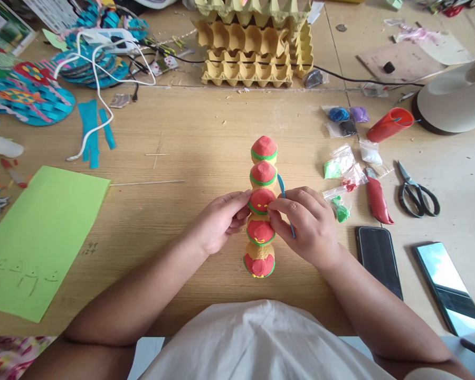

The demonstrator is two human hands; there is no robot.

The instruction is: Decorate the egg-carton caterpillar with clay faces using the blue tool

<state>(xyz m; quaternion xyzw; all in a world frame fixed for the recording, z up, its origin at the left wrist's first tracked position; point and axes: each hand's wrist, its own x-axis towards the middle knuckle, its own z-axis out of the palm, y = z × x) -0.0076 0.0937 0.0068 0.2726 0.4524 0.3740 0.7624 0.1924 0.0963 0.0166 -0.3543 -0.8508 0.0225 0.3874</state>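
Observation:
A strip of egg-carton cups (263, 232) stands in the middle of the desk, running away from me. Its cups are covered in red clay with green rims, and small yellow clay bits sit on the nearer ones. My left hand (221, 219) grips the strip at its middle cup from the left, thumb on the side. On the right, my right hand (309, 219) is closed, with a thin blue modelling tool (281, 184) tucked in its fingers. Its thumb and forefinger pinch together against the middle cup, beside two yellow dots; anything between those fingertips is hidden.
Egg cartons (245, 68) are stacked at the back. To the right lie clay bags (338, 163), a red cup (390, 124), a red-handled cutter (378, 198), scissors (417, 192) and two phones (379, 261). Green paper (47, 237) and a white cable (97, 84) lie left.

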